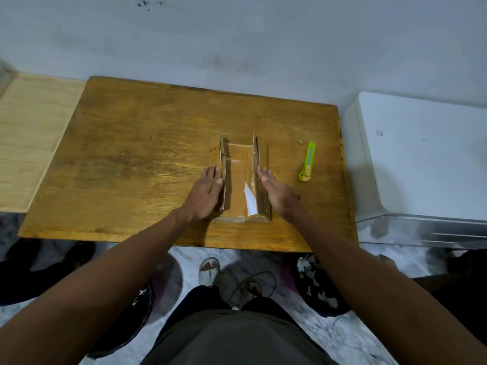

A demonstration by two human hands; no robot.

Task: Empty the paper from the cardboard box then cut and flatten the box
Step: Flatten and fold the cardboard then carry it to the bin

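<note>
Pressing outward, the left hand (209, 187) and right hand (272, 187) lie flat-palmed, gripping nothing, against the two upright side walls of the brown cut cardboard box (241, 177) at mid wooden table (131, 154). Uneven pressure could tear a wall or skid the box. The lime-green utility knife (307, 162) lies near the right hand; nothing blocks the flattening.

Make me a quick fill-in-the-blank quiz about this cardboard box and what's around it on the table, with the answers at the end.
1. The utility knife lying on the wooden table has a ____ handle.
2. The knife lies on the ____ side of the cardboard box.
3. The left hand and right hand rest flat against the box's two ____ walls.
4. Neither hand holds the ____.

Answers: green; right; side; knife
</note>
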